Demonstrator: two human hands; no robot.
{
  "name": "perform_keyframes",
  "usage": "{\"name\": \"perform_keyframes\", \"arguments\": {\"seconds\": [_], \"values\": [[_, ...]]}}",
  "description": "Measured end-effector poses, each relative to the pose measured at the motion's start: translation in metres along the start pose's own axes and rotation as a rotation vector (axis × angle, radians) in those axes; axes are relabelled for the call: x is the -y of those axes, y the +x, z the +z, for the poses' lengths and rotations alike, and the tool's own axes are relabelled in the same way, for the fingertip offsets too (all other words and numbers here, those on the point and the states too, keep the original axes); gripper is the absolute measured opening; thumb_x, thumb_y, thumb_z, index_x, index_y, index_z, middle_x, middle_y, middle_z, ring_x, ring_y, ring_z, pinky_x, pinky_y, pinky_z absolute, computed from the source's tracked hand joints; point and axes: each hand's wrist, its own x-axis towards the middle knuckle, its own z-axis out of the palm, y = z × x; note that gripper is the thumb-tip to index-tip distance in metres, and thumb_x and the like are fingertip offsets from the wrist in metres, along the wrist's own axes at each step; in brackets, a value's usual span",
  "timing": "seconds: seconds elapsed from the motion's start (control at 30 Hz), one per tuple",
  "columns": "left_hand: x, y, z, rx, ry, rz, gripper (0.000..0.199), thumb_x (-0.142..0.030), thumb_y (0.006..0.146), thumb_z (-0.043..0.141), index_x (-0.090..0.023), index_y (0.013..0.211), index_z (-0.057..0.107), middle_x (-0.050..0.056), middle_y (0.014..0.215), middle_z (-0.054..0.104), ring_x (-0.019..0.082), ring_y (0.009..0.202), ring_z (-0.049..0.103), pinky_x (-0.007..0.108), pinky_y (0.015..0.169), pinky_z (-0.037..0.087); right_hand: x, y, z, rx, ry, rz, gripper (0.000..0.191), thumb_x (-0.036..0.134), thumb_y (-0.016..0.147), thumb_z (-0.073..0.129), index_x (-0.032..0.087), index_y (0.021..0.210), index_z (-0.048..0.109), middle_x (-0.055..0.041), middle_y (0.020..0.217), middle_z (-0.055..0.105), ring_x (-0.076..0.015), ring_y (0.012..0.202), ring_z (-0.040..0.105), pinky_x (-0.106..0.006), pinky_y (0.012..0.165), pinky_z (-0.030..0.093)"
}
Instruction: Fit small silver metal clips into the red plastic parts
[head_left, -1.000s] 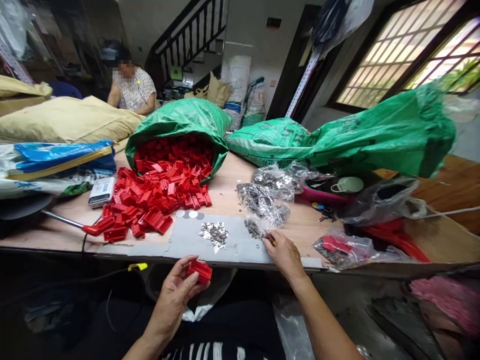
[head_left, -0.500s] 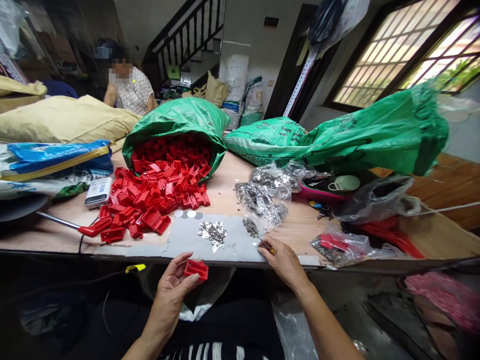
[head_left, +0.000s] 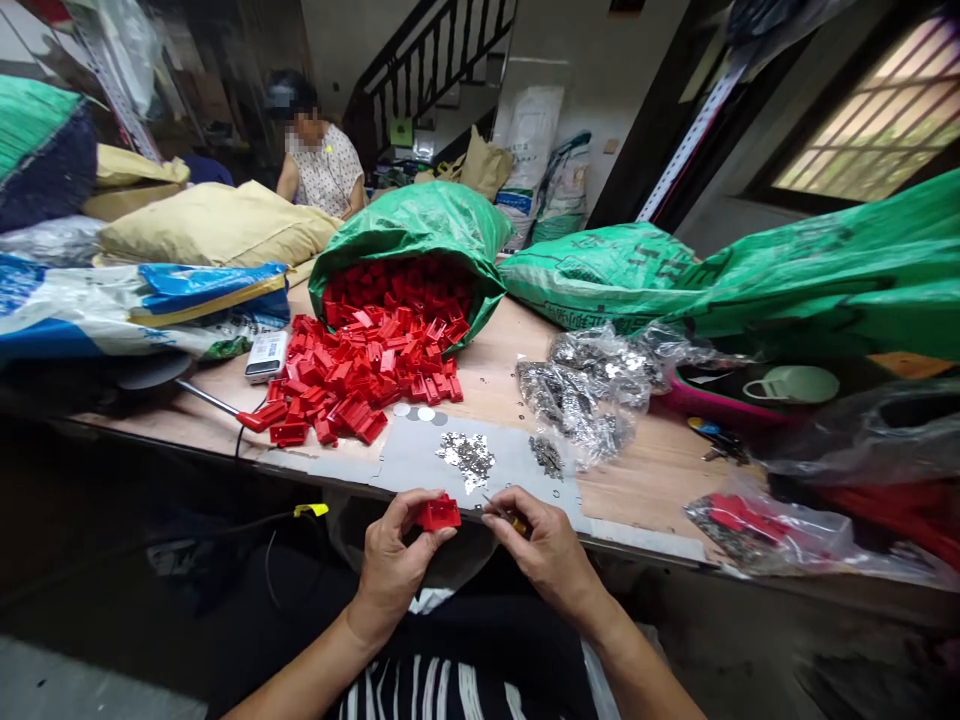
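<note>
My left hand point(head_left: 401, 550) pinches a small red plastic part point(head_left: 439, 512) between thumb and fingers, its hollow side facing up, just off the table's front edge. Close by on the right, my right hand point(head_left: 540, 540) is closed round a thin-tipped tool with a yellow handle point(head_left: 517, 523). Its metal tip points left toward the red part, with a gap between them. Beyond my hands, a grey mat point(head_left: 409, 470) carries a heap of shiny flat metal pieces point(head_left: 466, 458) and a smaller pile of dark metal pieces point(head_left: 546, 457).
A green sack point(head_left: 420, 222) spills many red parts point(head_left: 360, 365) onto the table. Clear bags of metal pieces point(head_left: 574, 405) lie right of the mat. Farther right are a pink basket point(head_left: 697, 398) with a pale cup point(head_left: 795, 384) and another bag point(head_left: 780, 525). A person point(head_left: 322, 165) sits behind.
My right hand has moved left from the dark metal pile, bringing the tool close to the red part. My left hand has risen slightly with the part. The view has turned left.
</note>
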Motion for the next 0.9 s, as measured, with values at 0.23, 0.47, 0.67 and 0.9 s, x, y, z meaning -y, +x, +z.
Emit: {"name": "perform_keyframes", "arguments": {"seconds": [0.23,0.47,0.67,0.9], "values": [[-0.004,0.0,-0.001,0.005,0.129,0.106,0.031,-0.023,0.077,0.069,-0.023,0.107,0.06,0.004,0.104,0.071,0.018,0.095,0.068,0.029,0.087,0.053,0.009,0.007,0.023,0.027,-0.039,-0.155,0.01,0.012,0.084,0.053,0.02,0.087,0.059,-0.0014,0.079,0.061,-0.0137,0.07,0.056,-0.024,0.065,0.044],[-0.003,-0.004,0.001,-0.02,0.138,0.145,0.031,-0.023,0.077,0.068,-0.023,0.108,0.061,0.004,0.104,0.071,0.019,0.094,0.068,0.03,0.085,0.054,0.004,0.005,0.027,0.038,-0.003,-0.223,0.014,0.013,0.088,0.048,0.02,0.092,0.059,-0.0037,0.083,0.061,-0.0155,0.077,0.058,-0.027,0.071,0.047],[-0.005,-0.006,0.002,-0.003,0.097,0.121,0.031,-0.023,0.077,0.068,-0.023,0.108,0.062,0.006,0.106,0.071,0.021,0.096,0.067,0.032,0.087,0.054,0.006,0.006,0.025,0.064,0.082,-0.172,0.015,0.021,0.09,0.048,0.021,0.093,0.063,-0.0055,0.086,0.062,-0.0174,0.08,0.058,-0.029,0.074,0.047],[-0.007,-0.005,0.002,-0.042,0.056,0.103,0.032,-0.022,0.075,0.07,-0.023,0.106,0.063,0.005,0.107,0.071,0.021,0.097,0.067,0.033,0.089,0.053,0.002,0.005,0.017,0.019,0.26,0.035,0.019,0.037,0.09,0.051,0.02,0.091,0.058,-0.0011,0.081,0.059,-0.014,0.073,0.052,-0.024,0.068,0.043]]}}
